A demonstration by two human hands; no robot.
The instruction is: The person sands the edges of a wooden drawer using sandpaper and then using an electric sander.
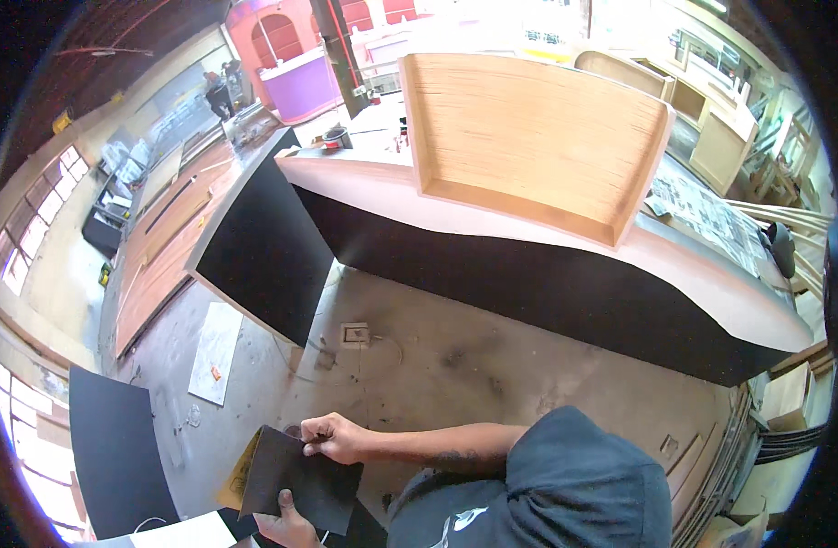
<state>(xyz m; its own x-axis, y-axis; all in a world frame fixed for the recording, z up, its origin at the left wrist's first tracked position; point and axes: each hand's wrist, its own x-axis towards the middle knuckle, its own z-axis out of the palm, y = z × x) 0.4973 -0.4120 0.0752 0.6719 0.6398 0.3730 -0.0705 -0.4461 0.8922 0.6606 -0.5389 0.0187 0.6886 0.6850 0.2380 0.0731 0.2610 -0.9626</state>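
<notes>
A dark sheet of sandpaper [295,475], yellow on its backing, is held in front of my body at the lower left. My left hand [289,524] grips its bottom edge, the thumb lying over the dark face and the other fingers hidden behind. At the upper edge, my right hand [335,440] is closed in a pinch on the sheet, with its forearm stretched across from the right. The sheet looks bent or folded, so its yellow side shows along the left.
Ahead stands a long wavy counter [528,283] with a black face, bearing a shallow wooden box [537,137]. A black end panel [263,247] adjoins it. A socket box [354,335] with a cable and a white board [216,352] lie on the floor.
</notes>
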